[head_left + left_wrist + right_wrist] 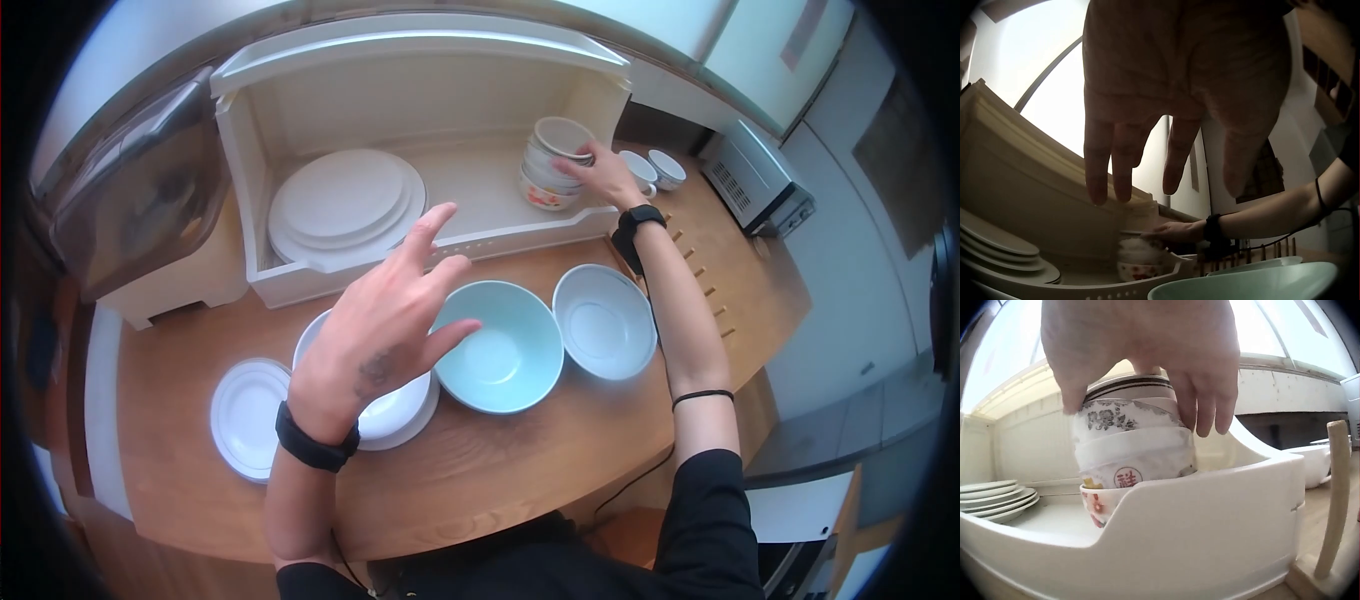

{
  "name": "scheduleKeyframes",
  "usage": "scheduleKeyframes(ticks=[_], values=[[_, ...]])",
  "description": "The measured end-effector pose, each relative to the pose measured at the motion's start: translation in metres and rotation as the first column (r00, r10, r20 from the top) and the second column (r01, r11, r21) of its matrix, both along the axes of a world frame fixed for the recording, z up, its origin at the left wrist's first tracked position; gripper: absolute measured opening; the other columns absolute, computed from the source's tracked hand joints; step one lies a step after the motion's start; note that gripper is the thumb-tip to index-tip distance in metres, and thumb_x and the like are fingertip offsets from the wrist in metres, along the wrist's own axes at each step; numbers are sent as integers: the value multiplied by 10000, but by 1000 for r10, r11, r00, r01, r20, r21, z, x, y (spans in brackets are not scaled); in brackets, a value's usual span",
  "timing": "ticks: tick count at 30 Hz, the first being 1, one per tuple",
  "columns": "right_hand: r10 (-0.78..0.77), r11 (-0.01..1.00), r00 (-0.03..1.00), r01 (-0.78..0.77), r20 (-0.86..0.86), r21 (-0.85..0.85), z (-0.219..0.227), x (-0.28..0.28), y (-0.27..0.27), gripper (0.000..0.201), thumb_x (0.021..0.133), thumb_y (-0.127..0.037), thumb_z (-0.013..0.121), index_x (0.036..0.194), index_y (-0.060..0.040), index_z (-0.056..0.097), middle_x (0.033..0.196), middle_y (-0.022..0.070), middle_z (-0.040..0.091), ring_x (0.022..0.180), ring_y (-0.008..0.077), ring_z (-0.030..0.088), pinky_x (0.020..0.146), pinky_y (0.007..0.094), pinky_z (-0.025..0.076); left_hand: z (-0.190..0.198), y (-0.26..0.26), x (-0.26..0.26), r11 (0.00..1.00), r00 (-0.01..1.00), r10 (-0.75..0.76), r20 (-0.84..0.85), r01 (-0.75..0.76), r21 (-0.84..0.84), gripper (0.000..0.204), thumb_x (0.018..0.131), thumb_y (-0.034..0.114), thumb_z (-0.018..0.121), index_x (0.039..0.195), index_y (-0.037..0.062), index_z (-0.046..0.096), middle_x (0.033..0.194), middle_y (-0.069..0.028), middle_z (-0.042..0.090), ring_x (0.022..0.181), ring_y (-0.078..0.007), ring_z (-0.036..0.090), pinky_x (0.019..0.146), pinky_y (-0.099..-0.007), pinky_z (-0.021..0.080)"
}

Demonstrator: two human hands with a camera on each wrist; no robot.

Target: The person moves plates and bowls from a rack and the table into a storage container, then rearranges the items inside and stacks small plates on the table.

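Note:
Inside the right end of a white dish cabinet (480,160) stands a stack of small bowls (1132,440), the lowest with red flower patterns. My right hand (602,178) holds the stack near its top, thumb on one side and fingers on the other in the right wrist view. In that view the top bowl (1147,387) has dark bands under its rim. My left hand (385,310) hovers over the table with fingers spread, holding nothing. Below and beside it are a mint-green bowl (500,345) and white dishes (400,415), partly hidden by the hand.
Several white plates (345,200) are stacked at the cabinet's left. On the wooden table are a pale bowl (604,322) and a small white plate (247,420). Wooden pegs (700,272), white cups (665,168) and a boxy appliance (757,180) stand to the right.

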State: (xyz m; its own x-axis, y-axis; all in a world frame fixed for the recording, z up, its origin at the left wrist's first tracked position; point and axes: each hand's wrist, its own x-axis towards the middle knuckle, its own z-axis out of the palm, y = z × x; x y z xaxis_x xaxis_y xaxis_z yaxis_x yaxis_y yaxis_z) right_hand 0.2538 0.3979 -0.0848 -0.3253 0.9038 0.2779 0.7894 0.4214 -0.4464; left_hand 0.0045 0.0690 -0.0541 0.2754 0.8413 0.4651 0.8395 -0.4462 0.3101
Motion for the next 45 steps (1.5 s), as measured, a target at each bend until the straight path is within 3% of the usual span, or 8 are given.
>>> scheduleKeyframes(ticks=[4,6,16,22,31,34,39,45], values=[[6,999,997,-9,-76,-37,-1,1,1,755,715,-588,828,1104,41,674,1097,236,716,1030,308,705,907,361,538,0,0,1,999,1000,1,-7,-1,-38,434,837,245,796,1175,41,617,1529,-201,385,1176,-368,630,884,-446,580],[35,975,949,-101,-313,-199,-7,6,16,652,680,-503,877,1046,1,683,1035,166,730,972,244,707,866,329,544,-2,1,3,999,1000,0,-19,0,-44,431,835,244,798,1172,41,622,1531,-198,384,1176,-365,631,893,-449,578],[-57,967,891,-62,-451,-246,1,6,8,551,635,-476,917,895,-30,724,958,109,741,903,186,705,826,312,551,1,4,11,996,997,30,-74,-36,-81,411,848,244,786,1152,22,619,1534,-229,363,1168,-374,632,915,-441,566],[-26,976,925,-59,-379,-211,11,2,0,512,677,-428,918,921,-23,722,943,81,728,871,155,675,787,288,524,-2,5,13,995,999,38,-36,-41,-96,419,812,193,813,1160,39,637,1562,-173,345,1210,-353,612,922,-446,577],[90,992,978,-104,-189,-68,5,12,33,646,669,-545,860,1053,-38,745,1003,149,739,946,236,719,852,335,566,-3,5,10,992,998,51,-42,-55,-111,416,815,198,811,1155,37,636,1566,-168,337,1205,-346,615,931,-450,572],[-102,995,950,93,-295,-43,17,8,39,640,728,-583,794,1011,-10,751,945,149,744,871,217,731,788,336,579,-4,5,10,993,998,46,-40,-50,-106,420,817,204,811,1157,34,634,1567,-170,337,1204,-348,616,933,-452,571],[-203,945,979,193,-10,-264,46,3,22,467,823,-406,680,838,57,733,740,126,729,641,190,711,601,295,569,-2,3,11,993,999,45,-19,-47,-111,428,819,216,809,1163,34,632,1565,-177,337,1202,-353,616,940,-451,567],[-215,945,977,208,-1,-254,34,-11,30,272,775,-228,633,721,23,723,688,109,711,635,186,703,560,307,545,-2,3,6,995,999,35,-2,-35,-92,420,832,219,797,1172,40,627,1558,-191,339,1200,-351,615,949,-439,557]])
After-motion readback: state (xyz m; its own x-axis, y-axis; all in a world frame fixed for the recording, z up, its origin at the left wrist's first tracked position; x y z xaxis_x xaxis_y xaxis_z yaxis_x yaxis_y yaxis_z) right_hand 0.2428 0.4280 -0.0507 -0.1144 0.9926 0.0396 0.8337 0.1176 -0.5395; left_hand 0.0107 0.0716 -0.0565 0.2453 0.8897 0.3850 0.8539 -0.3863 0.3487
